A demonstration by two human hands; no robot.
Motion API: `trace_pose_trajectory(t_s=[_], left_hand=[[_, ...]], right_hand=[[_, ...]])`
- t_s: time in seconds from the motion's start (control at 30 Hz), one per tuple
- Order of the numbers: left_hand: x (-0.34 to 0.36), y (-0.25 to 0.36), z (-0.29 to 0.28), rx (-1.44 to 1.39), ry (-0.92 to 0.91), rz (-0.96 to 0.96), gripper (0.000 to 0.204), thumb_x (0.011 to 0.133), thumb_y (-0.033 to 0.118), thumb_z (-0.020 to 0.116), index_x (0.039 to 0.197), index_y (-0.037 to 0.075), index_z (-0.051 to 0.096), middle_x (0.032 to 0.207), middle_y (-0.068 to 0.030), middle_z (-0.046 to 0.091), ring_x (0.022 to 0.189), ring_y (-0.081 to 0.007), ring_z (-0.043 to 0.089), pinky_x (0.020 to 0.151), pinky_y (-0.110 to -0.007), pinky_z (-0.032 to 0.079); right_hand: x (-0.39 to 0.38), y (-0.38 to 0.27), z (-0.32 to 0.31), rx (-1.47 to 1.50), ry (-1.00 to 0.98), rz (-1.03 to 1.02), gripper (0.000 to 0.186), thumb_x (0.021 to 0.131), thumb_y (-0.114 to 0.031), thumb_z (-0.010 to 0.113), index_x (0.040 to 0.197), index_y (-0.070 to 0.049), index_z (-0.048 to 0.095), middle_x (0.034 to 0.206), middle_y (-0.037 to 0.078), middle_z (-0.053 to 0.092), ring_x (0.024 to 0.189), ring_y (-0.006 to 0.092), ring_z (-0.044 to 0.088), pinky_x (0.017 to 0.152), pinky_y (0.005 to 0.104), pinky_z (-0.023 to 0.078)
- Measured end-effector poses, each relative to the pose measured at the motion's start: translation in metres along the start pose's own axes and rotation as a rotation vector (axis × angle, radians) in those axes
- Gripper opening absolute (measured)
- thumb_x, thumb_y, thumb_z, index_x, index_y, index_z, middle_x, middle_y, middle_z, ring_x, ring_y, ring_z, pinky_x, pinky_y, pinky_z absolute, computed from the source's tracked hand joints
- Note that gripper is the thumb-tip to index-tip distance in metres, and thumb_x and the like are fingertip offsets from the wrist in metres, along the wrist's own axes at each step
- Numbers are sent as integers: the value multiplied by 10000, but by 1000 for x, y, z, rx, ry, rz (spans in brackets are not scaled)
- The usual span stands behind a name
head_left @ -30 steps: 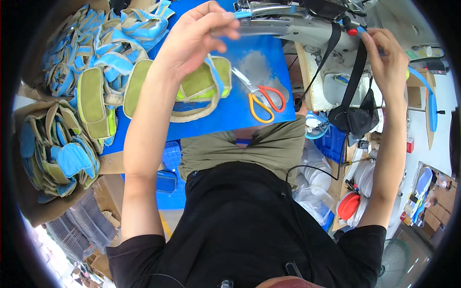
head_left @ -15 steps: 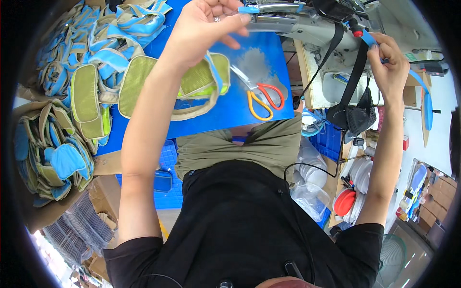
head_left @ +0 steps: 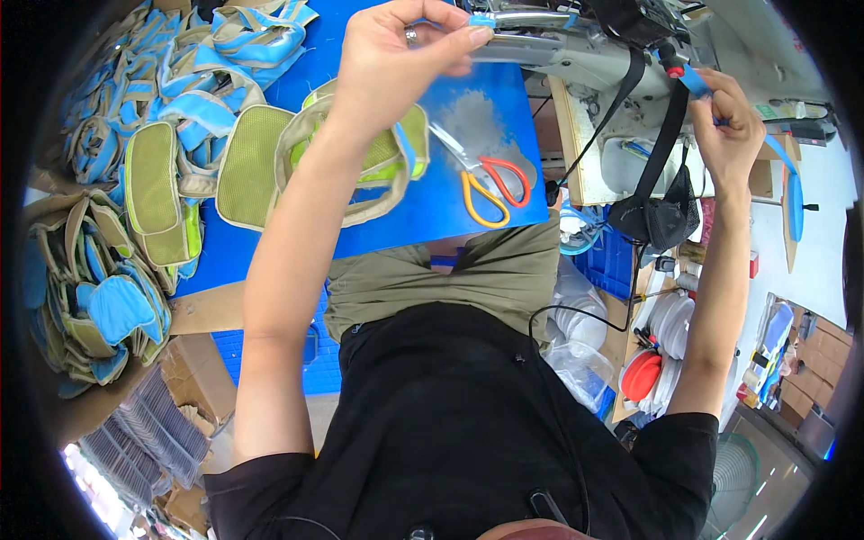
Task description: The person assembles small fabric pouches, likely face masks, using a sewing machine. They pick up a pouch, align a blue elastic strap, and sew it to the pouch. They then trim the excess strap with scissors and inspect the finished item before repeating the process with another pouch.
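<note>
My left hand (head_left: pixel 396 63), a ring on one finger, pinches the end of a blue strip (head_left: pixel 482 21) beside a metal guide (head_left: pixel 531 18) on a light-grey machine (head_left: pixel 585 54). At the right, my right hand (head_left: pixel 731 126) grips another stretch of blue strip (head_left: pixel 694 81) near a red knob (head_left: pixel 674 72). That strip trails on past the hand toward a flat blue coil (head_left: pixel 795 207). Below my left forearm lies a green mesh piece with a beige-edged loop (head_left: pixel 378 211), partly covered by the arm. Scissors (head_left: pixel 486 184) with red and yellow handles lie on the blue table, blades partly open.
The blue table (head_left: pixel 405 232) has piled blue-and-beige straps (head_left: pixel 193 117) and green mesh pads (head_left: pixel 153 175) at its left. A box of similar pieces (head_left: pixel 99 288) stands lower left. Black straps and a black pouch (head_left: pixel 661 220) hang under the machine. White and red spools (head_left: pixel 643 373) are at the right.
My left hand has moved slightly right along the machine with the strip end. The beige-edged loop under that arm has shifted and opened wider. My right hand stays nearly in place.
</note>
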State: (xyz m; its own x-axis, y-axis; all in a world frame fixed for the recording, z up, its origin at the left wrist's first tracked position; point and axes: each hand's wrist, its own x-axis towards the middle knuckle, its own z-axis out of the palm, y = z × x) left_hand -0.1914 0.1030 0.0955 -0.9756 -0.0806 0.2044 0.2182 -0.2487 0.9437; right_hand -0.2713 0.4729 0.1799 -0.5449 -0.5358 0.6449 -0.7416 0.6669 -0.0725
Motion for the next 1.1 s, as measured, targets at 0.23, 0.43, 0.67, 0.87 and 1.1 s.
trace_pose_trajectory(t_s=[0.23, 0.43, 0.67, 0.87, 1.1], left_hand=[[0, -6, 4, 139, 58, 100, 132, 911, 28, 803, 884, 38, 675, 986, -49, 697, 828, -75, 627, 738, -234, 526], [11, -26, 0, -60, 88, 42, 138, 894, 26, 779, 833, 63, 660, 1079, -48, 675, 966, -107, 600, 900, -274, 462], [13, -45, 9, -603, 91, -132, 88, 962, 104, 730, 1016, 76, 666, 1060, -52, 690, 826, -130, 650, 717, -272, 503], [5, -59, 14, -406, 52, 173, 288, 899, -61, 759, 1028, 105, 562, 1379, -67, 541, 1209, -110, 555, 1053, -291, 448], [14, -76, 13, -338, 91, 211, 242, 924, -32, 726, 902, 116, 535, 1170, -40, 604, 999, -85, 549, 925, -264, 448]], right_hand=[[-3, -4, 0, -11, -11, 23, 285, 810, 5, 689, 651, 13, 453, 992, 116, 788, 789, 171, 708, 637, 257, 488], [-5, -9, 1, -30, -30, 46, 281, 815, 5, 693, 661, 18, 458, 992, 137, 779, 839, 198, 721, 700, 265, 521], [-7, -15, 4, 9, -5, 91, 270, 877, -51, 726, 698, 21, 538, 1014, 150, 772, 889, 239, 730, 781, 310, 545], [-7, -27, -9, -42, 31, 130, 169, 891, -83, 752, 791, -8, 638, 1098, 144, 767, 962, 253, 714, 848, 329, 538], [-46, -89, -2, -1, 258, 62, 78, 863, -82, 729, 872, -13, 695, 1221, 188, 724, 1110, 306, 680, 994, 410, 510]])
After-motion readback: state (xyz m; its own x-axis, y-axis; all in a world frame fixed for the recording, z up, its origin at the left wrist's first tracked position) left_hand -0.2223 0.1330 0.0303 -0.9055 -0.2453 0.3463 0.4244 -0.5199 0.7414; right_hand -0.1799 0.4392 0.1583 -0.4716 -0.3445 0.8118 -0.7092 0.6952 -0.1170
